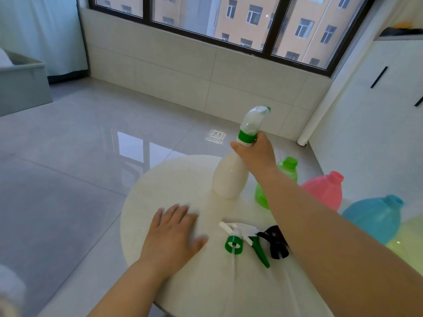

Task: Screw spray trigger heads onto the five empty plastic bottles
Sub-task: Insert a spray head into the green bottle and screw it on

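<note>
White bottle [230,179] is standing on the worktop [160,179], long axis near vertical and leaning slightly. Its fitted trigger head [253,122] is pointing up and rightward. Right hand [254,152] is gripping the neck just under that head, fingers curled round it. Left hand [174,232] is lying flat on the worktop, fingers spread, holding nothing. Loose trigger heads [242,239] are lying just right of it.
</note>
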A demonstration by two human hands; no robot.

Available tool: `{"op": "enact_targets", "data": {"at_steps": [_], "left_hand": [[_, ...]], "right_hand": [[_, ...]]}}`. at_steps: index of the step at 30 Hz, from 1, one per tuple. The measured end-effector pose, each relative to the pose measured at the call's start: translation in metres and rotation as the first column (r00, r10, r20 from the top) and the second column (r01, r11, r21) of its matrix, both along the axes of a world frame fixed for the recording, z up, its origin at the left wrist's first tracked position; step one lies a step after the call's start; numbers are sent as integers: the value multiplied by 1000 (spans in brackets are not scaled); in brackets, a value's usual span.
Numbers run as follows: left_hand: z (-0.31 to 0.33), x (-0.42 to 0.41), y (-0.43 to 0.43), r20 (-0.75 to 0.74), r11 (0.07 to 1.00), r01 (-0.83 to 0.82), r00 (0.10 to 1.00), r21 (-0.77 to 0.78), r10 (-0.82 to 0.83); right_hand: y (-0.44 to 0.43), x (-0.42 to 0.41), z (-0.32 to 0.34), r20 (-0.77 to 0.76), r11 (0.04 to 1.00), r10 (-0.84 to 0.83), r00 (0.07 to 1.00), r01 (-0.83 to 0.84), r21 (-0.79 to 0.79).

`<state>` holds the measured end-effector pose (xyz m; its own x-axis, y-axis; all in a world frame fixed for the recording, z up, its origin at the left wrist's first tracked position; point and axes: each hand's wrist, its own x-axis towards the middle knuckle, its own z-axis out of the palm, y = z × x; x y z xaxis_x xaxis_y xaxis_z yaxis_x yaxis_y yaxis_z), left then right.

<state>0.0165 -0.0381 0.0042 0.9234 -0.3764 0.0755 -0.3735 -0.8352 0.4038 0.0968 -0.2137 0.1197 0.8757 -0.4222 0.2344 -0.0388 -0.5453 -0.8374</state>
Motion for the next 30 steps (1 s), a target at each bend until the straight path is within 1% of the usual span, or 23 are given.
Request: {"op": "enact_targets", "data": {"at_steps": [4, 5, 6, 9, 10, 11, 12, 13, 14, 15, 16, 20, 26, 28, 30], "left_hand": [[-1, -1, 0, -17, 1000, 4, 1000, 30, -3], [-1, -1, 0, -19, 999, 6, 1000, 38, -6], [-1, 0, 0, -22, 999, 9, 1000, 42, -8], [-1, -1, 1, -34, 999, 16, 999, 45, -14], [0, -1, 1, -37, 999, 16, 999, 41, -14], [1, -1, 0, -38, 999, 14, 999, 35, -13], [2, -2, 0, -37, 999, 13, 999, 29, -12], [3, -2, 0, -37, 1000, 11, 999, 24, -10], [4, -3, 0, -37, 1000, 7, 999, 19, -6], [4, -4, 1, -38, 1000, 1, 999, 14, 0], [5, -5, 1, -37, 1000, -8, 999, 10, 8], [5, -11, 3, -37, 1000, -18, 999, 3, 18], [4, -12, 6, -31, 1000, -7, 999, 1, 7], [4, -12, 6, -28, 1000, -7, 1000, 0, 7], [4, -11, 6, -29, 1000, -7, 1000, -5, 7]], "right_hand": [[-1, -9, 5, -59, 998, 0, 998, 3, 67], [-1, -14, 8, -52, 996, -8, 999, 13, 86], [-1, -22, 10, -16, 994, -29, 999, 30, 101], [-1, -58, 10, 160, 990, -98, 982, 80, 115], [-2, -72, 7, 156, 994, -90, 984, 78, 81], [-2, -84, 3, 89, 998, -57, 994, 56, 16], [-2, -96, -3, -49, 997, -12, 999, 8, -78], [-1, -104, -10, -233, 982, 25, 972, -67, -174], [1, -111, -18, -404, 956, 40, 914, -153, -250], [3, -115, -26, -519, 930, 32, 854, -216, -298], [5, -118, -33, -576, 917, 12, 818, -239, -321], [13, -119, -43, -638, 935, -15, 770, -216, -283], [26, -116, -47, -675, 914, -36, 737, -249, -320], [26, -115, -48, -691, 928, -6, 722, -254, -274], [25, -113, -48, -731, 947, 27, 682, -252, -200]]}}
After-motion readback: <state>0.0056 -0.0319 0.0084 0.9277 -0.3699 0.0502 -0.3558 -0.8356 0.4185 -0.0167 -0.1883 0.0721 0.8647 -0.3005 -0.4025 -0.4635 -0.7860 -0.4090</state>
